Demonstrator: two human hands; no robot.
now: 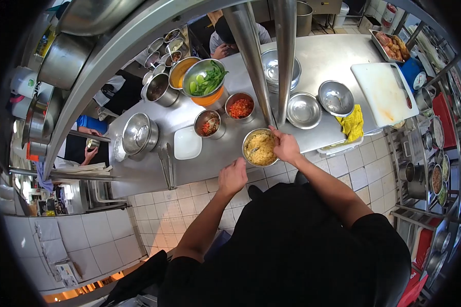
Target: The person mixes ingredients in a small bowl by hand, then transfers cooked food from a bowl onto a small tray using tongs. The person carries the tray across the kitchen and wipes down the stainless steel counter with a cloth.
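At the counter's front edge is a round metal bowl [263,159] of yellowish, finely chopped food [264,146]. A spoon [253,151] lies in the food, its handle hard to make out. My right hand [287,147] is closed on the bowl's right rim, thumb towards the inside. Against the lower left side of the bowl my left hand [232,178] is curled, its fingertips partly hidden. Just behind stand a metal pot of chopped red food [240,107] and another of mixed chopped food [208,124].
A white square dish [188,143], tongs [166,166] and a steel bowl [140,134] are to the left. Greens [208,81] fill a bowl behind. Two upright posts [286,61] rise mid-counter. Rightward are metal bowls [304,110], a yellow cloth [351,124] and a cutting board [381,94] with a knife.
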